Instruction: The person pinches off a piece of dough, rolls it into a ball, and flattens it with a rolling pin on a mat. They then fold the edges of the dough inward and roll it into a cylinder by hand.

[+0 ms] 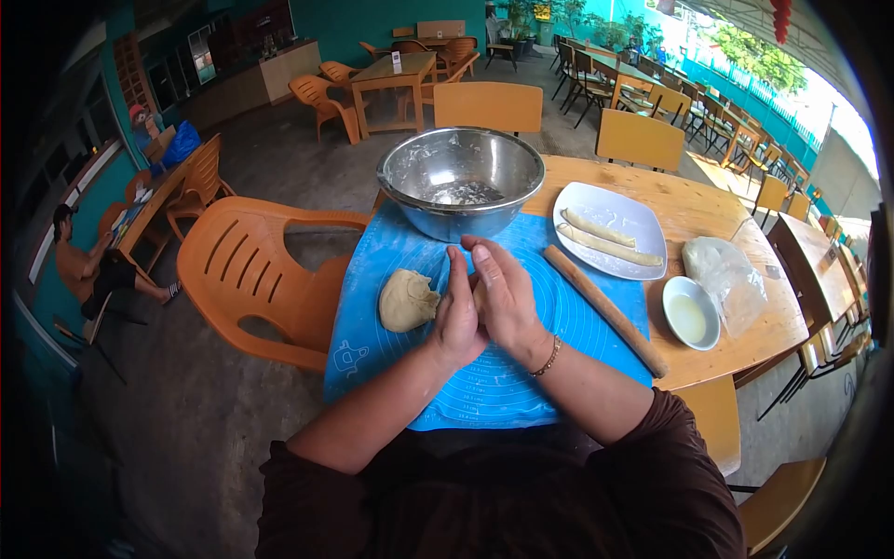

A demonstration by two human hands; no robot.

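Observation:
My left hand (457, 309) and my right hand (507, 296) are cupped together over the blue baking mat (438, 396), palms facing. Between them a bit of pale dough (480, 296) shows; most of it is hidden by the fingers. A larger lump of dough (403, 301) with a torn side lies on the mat, just left of my left hand. To the right of my right hand, a wooden rolling pin (605, 310) rests slantwise across the mat's edge. Beyond my fingertips stands a steel mixing bowl (461, 219) with floury residue inside.
A white plate (582, 200) bears two rolled dough strips (610, 244). Near it are a small bowl of pale liquid (691, 315) and a plastic bag (731, 279). An orange chair (270, 279) stands at the left. Farther left a person (82, 261) sits by a table.

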